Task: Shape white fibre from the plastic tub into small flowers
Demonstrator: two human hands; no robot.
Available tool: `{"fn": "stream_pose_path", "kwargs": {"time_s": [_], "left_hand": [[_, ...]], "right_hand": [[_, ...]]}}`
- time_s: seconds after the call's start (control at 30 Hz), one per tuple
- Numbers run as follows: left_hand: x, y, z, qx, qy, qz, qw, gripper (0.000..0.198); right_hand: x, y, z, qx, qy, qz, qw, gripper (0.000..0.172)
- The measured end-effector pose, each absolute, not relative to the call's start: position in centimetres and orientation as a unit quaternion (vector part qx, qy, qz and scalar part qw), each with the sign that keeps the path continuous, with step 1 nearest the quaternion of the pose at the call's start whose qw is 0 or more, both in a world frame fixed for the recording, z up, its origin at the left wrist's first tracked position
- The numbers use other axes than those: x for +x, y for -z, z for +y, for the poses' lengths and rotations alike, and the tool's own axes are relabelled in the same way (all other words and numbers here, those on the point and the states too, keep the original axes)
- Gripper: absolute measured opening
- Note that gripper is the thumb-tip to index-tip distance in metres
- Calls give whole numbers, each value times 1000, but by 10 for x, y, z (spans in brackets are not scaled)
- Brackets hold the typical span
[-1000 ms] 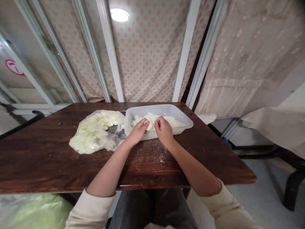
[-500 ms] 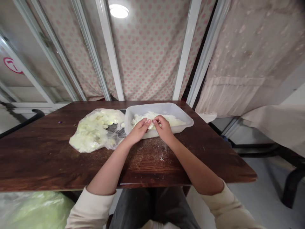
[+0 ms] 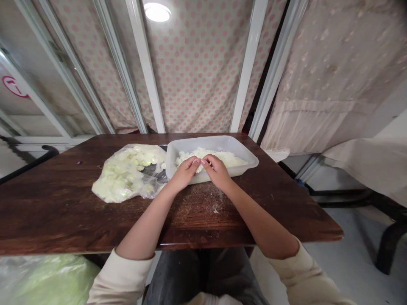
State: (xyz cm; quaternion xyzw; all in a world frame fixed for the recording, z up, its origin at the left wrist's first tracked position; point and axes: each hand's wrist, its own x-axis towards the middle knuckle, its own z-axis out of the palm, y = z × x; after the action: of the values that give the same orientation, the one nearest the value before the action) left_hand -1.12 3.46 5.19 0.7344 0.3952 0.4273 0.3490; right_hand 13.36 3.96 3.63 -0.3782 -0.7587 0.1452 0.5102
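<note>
A clear plastic tub (image 3: pixel 244 163) stands on the dark wooden table (image 3: pixel 57 212), part filled with white pieces (image 3: pixel 229 157). My left hand (image 3: pixel 183 173) and my right hand (image 3: pixel 216 170) reach over its near rim, fingertips pressed together around a small white piece that they mostly hide. Both hands are closed in a pinch. To the left of the tub lies a clear plastic bag (image 3: pixel 127 178) of pale yellow-green pieces.
White crumbs (image 3: pixel 216 203) speckle the table in front of the tub. A second bag of green pieces (image 3: pixel 44 275) sits below the table's near left edge. A dotted curtain and white frames stand behind; dark furniture legs (image 3: pixel 388 250) at right.
My fingertips have drawn closer together over the tub's near rim, and the white piece seen between them a second ago is now mostly covered. The view has shifted slightly.
</note>
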Motion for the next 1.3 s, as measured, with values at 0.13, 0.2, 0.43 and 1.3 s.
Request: {"fn": "stream_pose_path", "kwargs": {"time_s": [0.13,0.2,0.43,1.3], "left_hand": [[-12,-52,33,735,-426,394,353,35],[-12,-53,32,740,-414,391,357,36],[-11,-54,33,716,-421,404,384,29],[-11,-52,39,631,-493,427,419,29]], "right_hand": [[134,-35,43,-384,-154,-748,519,22],[136,-35,45,-408,-150,-726,532,22],[139,-34,46,-466,-107,-683,552,26],[138,-33,49,-406,-214,-697,551,28]]}}
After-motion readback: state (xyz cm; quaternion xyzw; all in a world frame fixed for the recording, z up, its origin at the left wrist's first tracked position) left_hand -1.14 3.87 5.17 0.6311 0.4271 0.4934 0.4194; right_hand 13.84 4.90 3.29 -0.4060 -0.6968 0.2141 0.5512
